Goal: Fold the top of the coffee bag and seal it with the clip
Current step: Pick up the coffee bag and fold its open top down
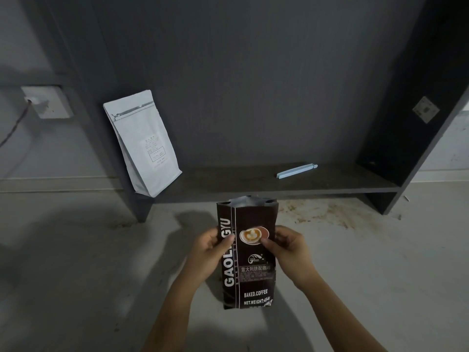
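Observation:
A dark brown coffee bag (250, 275) with white lettering stands upright in the air above the floor, its top open and showing silver lining. My left hand (206, 250) grips its left edge, thumb on the front. My right hand (289, 247) grips the right edge at the same height. A light blue sealing clip (297, 170) lies on the low dark shelf behind the bag, apart from both hands.
A white zip-top pouch (144, 143) leans at the left end of the dark shelf (228, 184). The shelf's dark side panel (416, 118) rises at the right. A wall socket (47, 101) with a cable sits at the left. Brown stains (322, 212) mark the pale floor.

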### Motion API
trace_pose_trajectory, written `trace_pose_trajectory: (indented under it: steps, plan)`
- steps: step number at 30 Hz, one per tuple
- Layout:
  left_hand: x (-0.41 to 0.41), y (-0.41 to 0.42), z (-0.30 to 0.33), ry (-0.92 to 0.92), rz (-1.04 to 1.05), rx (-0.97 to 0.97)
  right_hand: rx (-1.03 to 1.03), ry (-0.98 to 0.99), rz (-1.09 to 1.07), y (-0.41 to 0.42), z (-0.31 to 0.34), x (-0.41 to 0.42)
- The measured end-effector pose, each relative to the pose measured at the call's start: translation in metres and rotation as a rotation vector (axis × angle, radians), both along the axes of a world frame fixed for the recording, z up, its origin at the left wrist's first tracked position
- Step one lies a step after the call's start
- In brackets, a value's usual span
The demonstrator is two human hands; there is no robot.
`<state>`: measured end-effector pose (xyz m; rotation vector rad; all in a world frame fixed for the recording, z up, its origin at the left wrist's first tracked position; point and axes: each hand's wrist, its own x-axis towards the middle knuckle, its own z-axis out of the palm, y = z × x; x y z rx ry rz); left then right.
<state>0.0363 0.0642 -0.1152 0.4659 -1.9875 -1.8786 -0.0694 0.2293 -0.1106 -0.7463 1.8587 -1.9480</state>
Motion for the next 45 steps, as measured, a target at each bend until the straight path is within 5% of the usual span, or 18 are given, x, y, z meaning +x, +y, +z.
trace_pose_trajectory:
  steps: [8,16,22,28,33,38,42,45]
  plan:
    - [-0.007,-0.008,0.005,0.139,0.014,-0.130,-0.118,-0.061,0.051,0.005,0.017,-0.009]
    - [-0.004,-0.006,0.019,0.136,-0.113,0.090,-0.203,-0.267,0.148,0.007,0.028,-0.011]
    - [0.000,-0.005,0.028,0.088,-0.136,-0.112,0.007,-0.060,0.212,0.007,0.039,-0.005]
    - [0.003,-0.002,0.020,-0.152,-0.181,-0.042,0.176,-0.060,0.195,0.012,0.035,-0.003]
    - [0.002,0.012,0.006,-0.150,-0.064,-0.296,0.337,0.263,-0.013,0.011,0.027,0.003]
    - [0.000,0.021,-0.006,0.057,0.087,-0.132,0.205,0.341,-0.120,0.009,0.024,0.010]
    - [0.004,0.018,-0.021,-0.061,-0.140,-0.014,0.323,0.355,-0.082,0.012,0.027,0.003]
    - [0.006,0.007,-0.030,-0.214,-0.190,-0.086,0.428,0.596,-0.068,0.008,0.043,0.002]
